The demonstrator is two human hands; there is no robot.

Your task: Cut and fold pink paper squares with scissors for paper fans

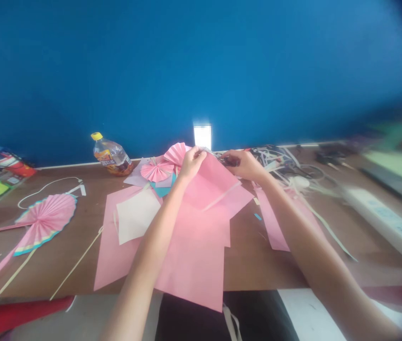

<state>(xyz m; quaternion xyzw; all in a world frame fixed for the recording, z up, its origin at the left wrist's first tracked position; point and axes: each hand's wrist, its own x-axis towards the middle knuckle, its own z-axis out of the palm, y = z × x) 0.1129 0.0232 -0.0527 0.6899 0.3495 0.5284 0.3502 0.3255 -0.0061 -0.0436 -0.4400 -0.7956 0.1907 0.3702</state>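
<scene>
Head view: the left hand (192,163) pinches the top edge of a tilted pink paper sheet (209,182). Just beside it, the right hand (243,166) covers what may be dark scissors (231,161), grip unclear. More pink sheets (193,255) lie below.
</scene>
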